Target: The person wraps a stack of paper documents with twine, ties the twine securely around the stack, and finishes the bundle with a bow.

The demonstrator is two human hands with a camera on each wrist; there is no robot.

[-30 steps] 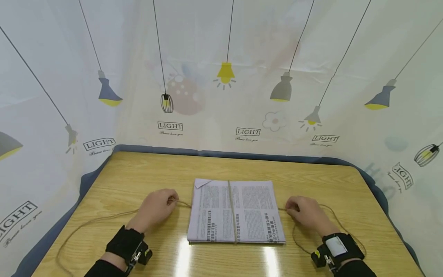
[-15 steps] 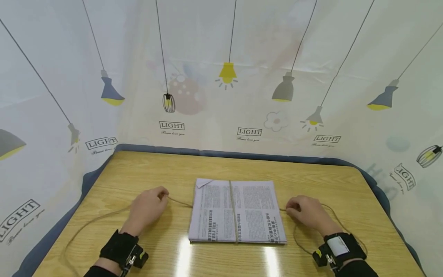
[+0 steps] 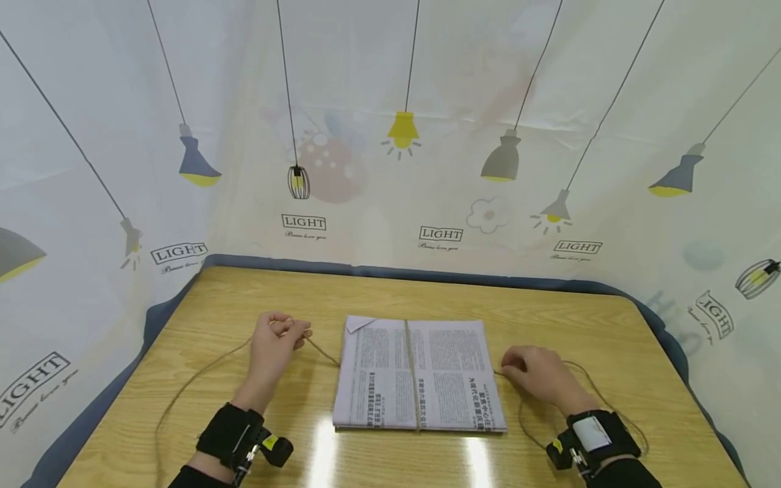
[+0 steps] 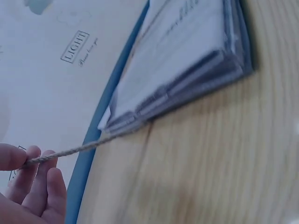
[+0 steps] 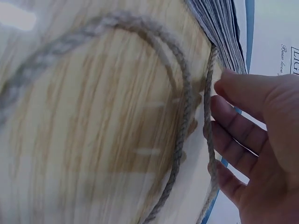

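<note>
A flat stack of folded newspapers [image 3: 378, 379] lies on the wooden table, with one strand of brown twine [image 3: 411, 359] running down across its top. My left hand [image 3: 277, 339] is raised left of the stack and pinches the twine that comes out from under the stack's left side. In the left wrist view, that twine [image 4: 84, 148] stretches from the stack to the fingertips. On the right, my hand [image 3: 537, 373] lies low beside the stack. Its bent, relaxed fingers [image 5: 233, 144] touch the twine [image 5: 209, 116], which passes across the fingertips; a small gap shows between thumb and index finger.
A loose loop of twine [image 3: 619, 413] curves behind and in front of the right wrist. Another length [image 3: 183, 390] trails from the left hand to the table's front. A printed curtain [image 3: 366, 102] surrounds the table [image 3: 262, 288], with a blue border along the far edge.
My left hand first drew a little left with the twine, then rose and turned, lifting the twine on that side. The right hand and the newspapers have hardly moved.
</note>
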